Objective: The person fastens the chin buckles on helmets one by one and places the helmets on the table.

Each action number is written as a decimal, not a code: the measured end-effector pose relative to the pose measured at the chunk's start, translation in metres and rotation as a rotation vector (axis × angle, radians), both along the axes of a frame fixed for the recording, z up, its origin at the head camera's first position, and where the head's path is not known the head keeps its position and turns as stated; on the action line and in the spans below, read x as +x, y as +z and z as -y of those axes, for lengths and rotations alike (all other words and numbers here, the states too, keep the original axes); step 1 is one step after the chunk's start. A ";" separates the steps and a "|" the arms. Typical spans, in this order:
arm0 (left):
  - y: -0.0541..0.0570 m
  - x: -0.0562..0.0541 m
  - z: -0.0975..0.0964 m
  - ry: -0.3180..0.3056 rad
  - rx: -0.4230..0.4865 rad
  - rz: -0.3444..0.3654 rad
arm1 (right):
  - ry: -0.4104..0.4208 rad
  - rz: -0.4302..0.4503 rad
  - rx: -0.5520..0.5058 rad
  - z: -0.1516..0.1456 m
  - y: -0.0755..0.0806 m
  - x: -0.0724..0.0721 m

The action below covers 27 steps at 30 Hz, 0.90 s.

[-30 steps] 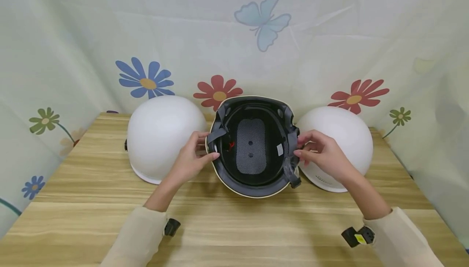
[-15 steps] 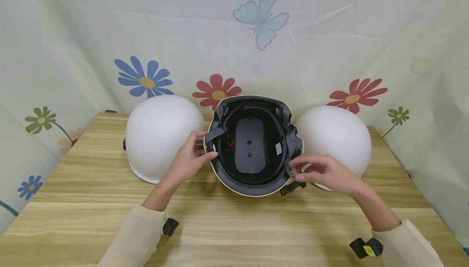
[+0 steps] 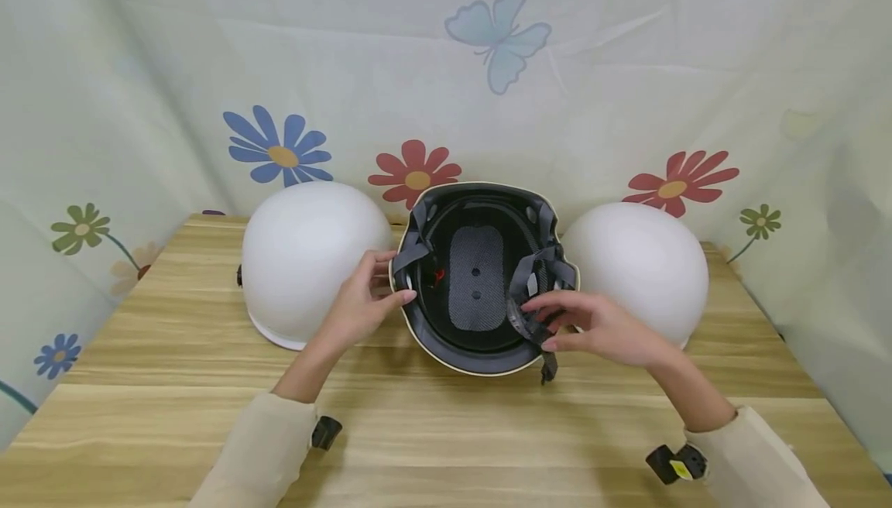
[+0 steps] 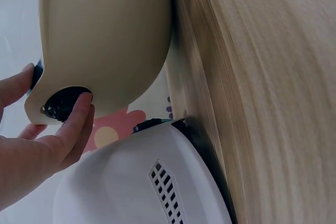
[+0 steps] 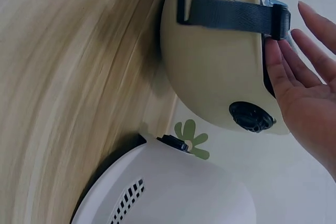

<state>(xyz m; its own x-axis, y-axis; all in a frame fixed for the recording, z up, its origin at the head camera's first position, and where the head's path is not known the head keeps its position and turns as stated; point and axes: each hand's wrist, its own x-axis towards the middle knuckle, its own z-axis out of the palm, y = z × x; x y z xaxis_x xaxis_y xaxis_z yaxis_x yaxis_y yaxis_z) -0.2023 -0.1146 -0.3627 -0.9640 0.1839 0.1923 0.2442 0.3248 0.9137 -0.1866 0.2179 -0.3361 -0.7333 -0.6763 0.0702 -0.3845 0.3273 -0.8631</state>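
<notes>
The upturned helmet sits on the wooden table, lining exposed; one white helmet stands to its left, another white helmet to its right. The left hand, partly closed, grips its left rim between thumb and fingers; the right hand, fingers loosely bent, holds the grey strap at its right edge.

Staged indoor spot, rm type unclear: wood-grain tbl, flower-print bkdrp.

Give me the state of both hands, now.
Left hand: gripping the beige helmet at one side.
Right hand: holding the dark strap.
</notes>
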 end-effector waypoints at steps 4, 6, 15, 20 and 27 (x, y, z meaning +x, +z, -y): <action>0.001 0.001 0.000 -0.003 0.005 -0.010 | 0.013 -0.017 -0.018 0.003 -0.004 0.000; 0.001 0.001 0.000 -0.007 0.010 -0.015 | 0.011 -0.014 -0.025 0.003 -0.006 0.001; -0.002 0.001 0.000 -0.012 0.017 -0.015 | -0.014 -0.065 -0.083 0.001 -0.012 0.003; -0.001 0.001 -0.001 -0.006 0.019 -0.005 | -0.017 -0.097 -0.110 0.001 -0.014 0.003; 0.002 0.002 -0.001 -0.004 0.008 0.002 | -0.037 -0.150 -0.070 0.003 -0.013 0.004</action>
